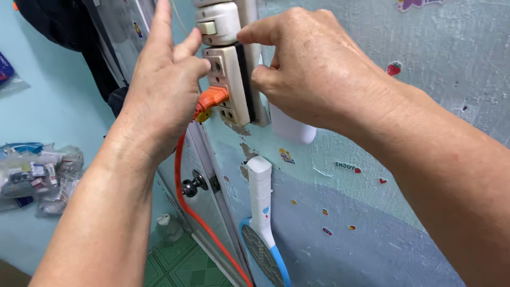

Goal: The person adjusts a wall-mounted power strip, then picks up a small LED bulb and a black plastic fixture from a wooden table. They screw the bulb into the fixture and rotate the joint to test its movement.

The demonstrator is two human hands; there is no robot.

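A cream wall socket block [229, 85] is fixed to the blue wall, with a cream switch [218, 24] right above it. An orange plug [212, 97] sits in the socket, and its orange cord [187, 202] hangs down toward the floor. My left hand [164, 79] rests against the socket's left side, fingers spread, thumb and forefinger near the plug. My right hand [308, 69] pinches the socket's right edge, forefinger at its top corner. Whether either hand truly grips anything is unclear.
A white and blue racket-shaped swatter [263, 223] hangs on the wall below the socket. A metal door knob [194, 184] sticks out from the door at left. Plastic bags of small packets [37, 178] hang at far left. Green floor tiles [180, 263] lie below.
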